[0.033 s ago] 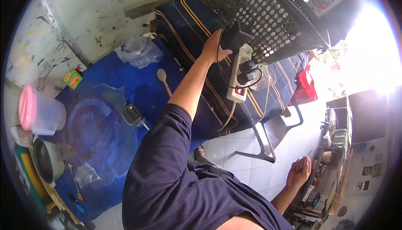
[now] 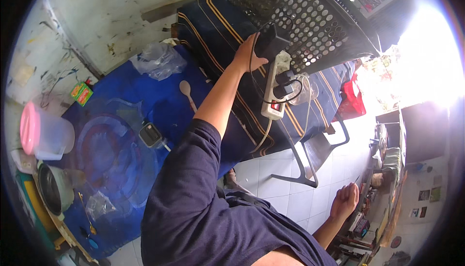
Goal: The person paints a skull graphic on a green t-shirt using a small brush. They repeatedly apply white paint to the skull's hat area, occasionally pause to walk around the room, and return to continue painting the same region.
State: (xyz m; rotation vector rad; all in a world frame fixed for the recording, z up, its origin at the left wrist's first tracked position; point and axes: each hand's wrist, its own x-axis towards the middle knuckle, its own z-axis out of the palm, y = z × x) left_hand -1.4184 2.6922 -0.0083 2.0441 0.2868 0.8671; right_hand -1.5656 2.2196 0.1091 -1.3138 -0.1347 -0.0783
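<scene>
The left hand (image 2: pixel 246 55) is wrapped round the near side of a black box (image 2: pixel 273 42), thumb and fingers parted to about its width, though I cannot see the fingertips behind it; a black cable (image 2: pixel 251 65) hangs down across that hand. Taking the box as the middle of the dial, a white power strip (image 2: pixel 269 93) lies just beside it at six o'clock, two dark plugs in its sockets, on a striped cloth (image 2: pixel 223 43). A dark basket (image 2: pixel 310 29) full of round holes stands at two o'clock. A red bag (image 2: pixel 352 99) sits at four, and at five, well apart, is the right hand (image 2: pixel 346 200), loosely curled, whether round anything I cannot tell. Toward eight, a pale spoon (image 2: pixel 185 89) lies near the forearm, then a pink-lidded tub (image 2: pixel 53 135) farther out on the blue table (image 2: pixel 128 222)
</scene>
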